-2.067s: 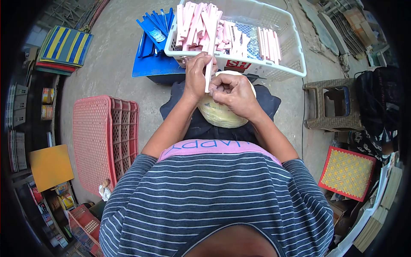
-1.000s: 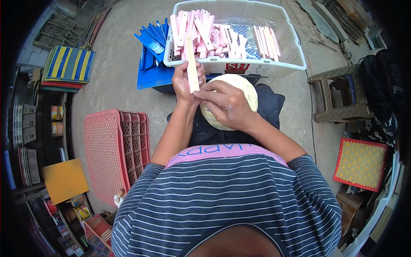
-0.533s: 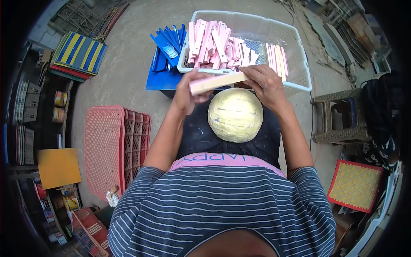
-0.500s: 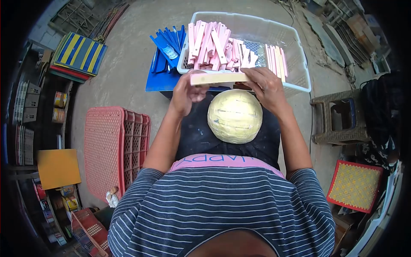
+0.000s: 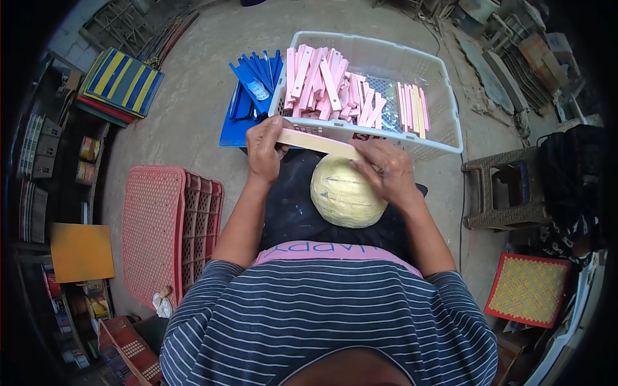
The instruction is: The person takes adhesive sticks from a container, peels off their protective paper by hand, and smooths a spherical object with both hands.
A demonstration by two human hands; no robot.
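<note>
Between my two hands is a wooden strip (image 5: 315,141), its broad face pale and its edge pink. My left hand (image 5: 262,153) is closed on the strip's left end. The fingers of my right hand (image 5: 390,168) grip the right end, which sits lower, so the strip slants. Just below it, a round cream ball wrapped in what looks like tape (image 5: 347,201) rests on my lap, with dark slits across its surface. My right hand covers the ball's upper right part; whether it touches the ball I cannot tell.
A white plastic basket (image 5: 454,103) ahead holds many pink strips (image 5: 322,80) and a smaller upright bunch. Blue strips (image 5: 257,80) lie on a blue surface to its left. A red crate (image 5: 151,231) stands at left, a stool (image 5: 505,190) at right.
Both hands have come down toward my body with the strip. Its right end has dropped, so it went from nearly level to slanting, and my right hand now overlaps the ball.
</note>
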